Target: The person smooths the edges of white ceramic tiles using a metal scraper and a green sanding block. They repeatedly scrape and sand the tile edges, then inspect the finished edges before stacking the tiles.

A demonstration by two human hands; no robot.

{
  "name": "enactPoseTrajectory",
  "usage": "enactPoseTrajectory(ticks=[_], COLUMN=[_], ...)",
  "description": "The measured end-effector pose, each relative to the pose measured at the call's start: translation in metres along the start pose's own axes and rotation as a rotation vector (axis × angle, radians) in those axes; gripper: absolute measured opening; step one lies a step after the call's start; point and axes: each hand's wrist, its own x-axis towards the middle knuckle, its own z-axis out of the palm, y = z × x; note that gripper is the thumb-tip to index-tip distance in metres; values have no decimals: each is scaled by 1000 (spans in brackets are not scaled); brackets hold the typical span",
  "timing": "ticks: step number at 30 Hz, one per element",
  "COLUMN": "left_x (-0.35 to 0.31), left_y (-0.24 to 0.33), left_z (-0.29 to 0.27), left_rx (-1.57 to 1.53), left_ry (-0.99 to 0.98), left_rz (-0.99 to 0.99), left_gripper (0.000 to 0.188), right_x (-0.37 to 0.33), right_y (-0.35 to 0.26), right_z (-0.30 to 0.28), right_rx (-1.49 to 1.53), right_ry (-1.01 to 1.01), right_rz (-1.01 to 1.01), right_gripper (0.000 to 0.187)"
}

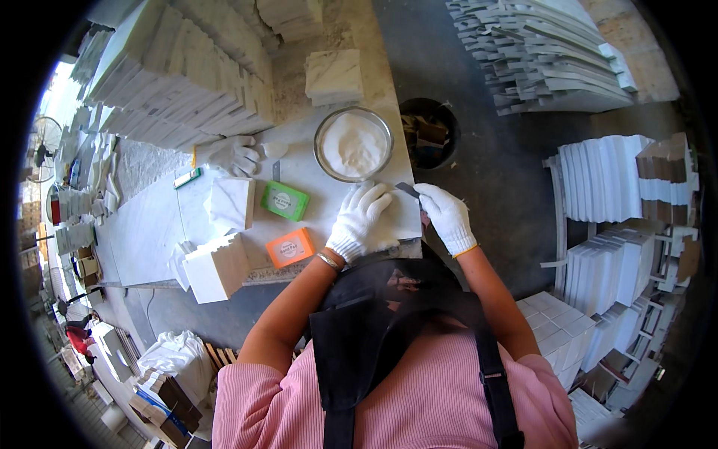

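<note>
Item 1: thin grey flat pc [407,190], being pinched in R hand's [446,217] grip, at desk's [153,228] R edge. Item 2: L hand [360,218], gloved, being rested palm-down on desk, grip being slightly spread. Bowl [351,179] w/ white powder [351,146] being sited just beyond; green box [284,201] & orange box [290,248] being displayed to L.
</note>
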Motion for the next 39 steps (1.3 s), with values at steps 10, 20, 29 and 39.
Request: enactPoseTrajectory(ticks=[10, 20, 29, 39], left_x=[-1, -2, -4, -4], left_y=[-2, -3, -5, -6], left_z=[4, 3, 6, 7], left_rx=[-15, 8, -6, -11], left_ry=[31, 30, 35, 39], left_rz=[4, 6, 14, 8], left_gripper=[98, 97, 98, 98], right_x=[-35, 1, 3, -13], right_y=[0, -3, 8, -1], right_z=[-2, -7, 5, 0], right_rx=[-115, 155, -36, -72], right_ry=[22, -25, 77, 75], right_rz=[-145, 133, -107, -109], right_gripper=[23, 24, 21, 20])
